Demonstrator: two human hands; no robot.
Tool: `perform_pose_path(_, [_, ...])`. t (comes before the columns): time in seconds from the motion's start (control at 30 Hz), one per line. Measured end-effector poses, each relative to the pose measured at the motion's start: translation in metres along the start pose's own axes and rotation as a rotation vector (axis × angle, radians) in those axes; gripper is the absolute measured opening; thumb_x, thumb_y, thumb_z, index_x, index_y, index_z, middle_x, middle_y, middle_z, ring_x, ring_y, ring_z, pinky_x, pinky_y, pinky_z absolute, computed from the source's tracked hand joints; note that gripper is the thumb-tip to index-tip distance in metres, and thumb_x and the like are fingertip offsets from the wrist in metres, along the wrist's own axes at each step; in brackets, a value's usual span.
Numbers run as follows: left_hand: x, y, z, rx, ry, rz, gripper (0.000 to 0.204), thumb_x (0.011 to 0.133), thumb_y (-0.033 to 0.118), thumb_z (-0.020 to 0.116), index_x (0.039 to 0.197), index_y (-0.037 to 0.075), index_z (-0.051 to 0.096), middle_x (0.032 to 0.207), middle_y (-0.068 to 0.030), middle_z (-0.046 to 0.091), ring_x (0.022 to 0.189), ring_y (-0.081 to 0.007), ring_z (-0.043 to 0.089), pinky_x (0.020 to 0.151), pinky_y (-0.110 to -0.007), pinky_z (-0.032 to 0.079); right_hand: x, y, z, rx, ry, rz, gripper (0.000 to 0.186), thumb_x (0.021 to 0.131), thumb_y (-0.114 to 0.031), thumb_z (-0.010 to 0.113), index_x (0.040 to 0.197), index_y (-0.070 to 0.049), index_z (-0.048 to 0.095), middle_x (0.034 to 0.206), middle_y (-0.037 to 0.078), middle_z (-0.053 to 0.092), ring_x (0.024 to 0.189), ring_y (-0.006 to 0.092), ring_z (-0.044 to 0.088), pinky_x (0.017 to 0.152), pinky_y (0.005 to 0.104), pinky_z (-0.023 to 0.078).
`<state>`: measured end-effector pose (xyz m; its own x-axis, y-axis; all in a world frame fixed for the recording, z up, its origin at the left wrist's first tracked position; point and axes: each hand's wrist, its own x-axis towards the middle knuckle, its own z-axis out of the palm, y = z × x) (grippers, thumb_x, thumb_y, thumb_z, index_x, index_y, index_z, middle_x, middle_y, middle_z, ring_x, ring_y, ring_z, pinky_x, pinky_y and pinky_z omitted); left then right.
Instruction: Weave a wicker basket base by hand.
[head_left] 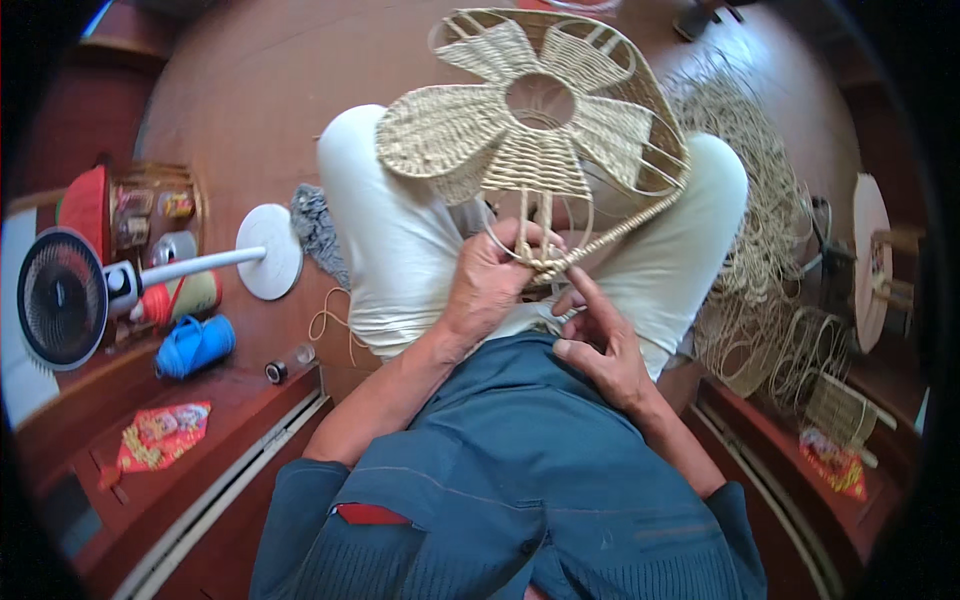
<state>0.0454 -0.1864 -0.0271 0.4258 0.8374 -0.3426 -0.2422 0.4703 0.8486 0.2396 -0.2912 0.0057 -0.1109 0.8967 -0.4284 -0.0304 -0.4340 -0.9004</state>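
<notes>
Reddish-brown floor all round, and the person sits on it with a woven flower-shaped frame propped across the knees, petals of pale rattan filled in on a wire ring. That's the piece in hand, tilted up away from the body, its lower rim resting down near the lap.

Left hand has a closed grip on the bottom rim where the two stem wires come down, pinching the wrap in place. Right hand sits just beside and below it, forefinger stretched up to the rim, seemingly guiding a thin strand that loops out from the binding. Its grip looks half-closed, and I can't tell for sure if it's actually pinching the strand.

My take on doing this bit well: keep the left thumb clamped right on the last turn so nothing slackens, pull each wrap snug against the one before, and don't let the strand twist.

Further out: a big heap of loose rattan to the right, a small floor fan lying at left, a blue roll of cord near it, and a grey rag by the left knee.
</notes>
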Motion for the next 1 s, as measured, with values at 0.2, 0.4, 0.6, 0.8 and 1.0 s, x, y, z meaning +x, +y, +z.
perform_pose_path(0.2, [0.0,0.009,0.004,0.065,-0.016,-0.093,0.017,0.103,0.002,0.072,0.12,0.004,0.077,0.101,-0.0008,0.078,0.087,-0.0067,0.071,0.077,-0.023,0.056,-0.006,0.002,-0.004,0.158,-0.076,0.021,0.091,0.091,-0.009,0.077,0.173,-0.009,0.038,0.131,0.005,0.062,0.095,0.0094,0.057,0.089,0.0263,0.051])
perform_pose_path(0.4, [0.0,0.01,0.004,0.102,-0.086,-0.085,0.016,0.104,0.007,0.076,0.12,0.004,0.076,0.104,0.0004,0.076,0.092,-0.0064,0.07,0.08,-0.023,0.055,-0.006,0.007,0.001,0.064,0.08,-0.112,0.069,0.095,-0.004,0.072,0.161,-0.006,0.055,0.134,0.008,0.066,0.097,0.0092,0.066,0.086,0.0255,0.055])
perform_pose_path(0.6, [0.007,0.014,0.0,0.149,-0.138,-0.116,0.012,0.101,0.005,0.078,0.112,0.005,0.074,0.105,0.0014,0.069,0.094,-0.0085,0.067,0.083,-0.026,0.056,0.002,0.008,0.005,0.007,0.187,-0.197,0.052,0.094,-0.001,0.073,0.146,-0.002,0.066,0.127,0.011,0.071,0.098,0.0134,0.072,0.083,0.0274,0.063])
perform_pose_path(0.8, [0.01,0.007,-0.002,0.145,-0.161,-0.054,0.019,0.104,0.009,0.077,0.121,0.001,0.073,0.103,-0.0044,0.078,0.093,-0.0123,0.076,0.084,-0.027,0.063,0.003,0.008,0.006,-0.024,0.231,-0.241,0.049,0.094,-0.001,0.074,0.143,-0.002,0.068,0.125,0.012,0.072,0.099,0.0145,0.073,0.084,0.0288,0.064])
perform_pose_path(1.0, [0.009,0.009,0.002,0.094,-0.16,-0.068,0.018,0.105,0.009,0.076,0.12,0.0,0.072,0.104,-0.0065,0.078,0.094,-0.0148,0.077,0.083,-0.028,0.064,0.002,0.008,0.005,-0.04,0.219,-0.263,0.053,0.093,0.0,0.076,0.145,-0.001,0.065,0.124,0.012,0.07,0.097,0.0145,0.073,0.082,0.0284,0.064])
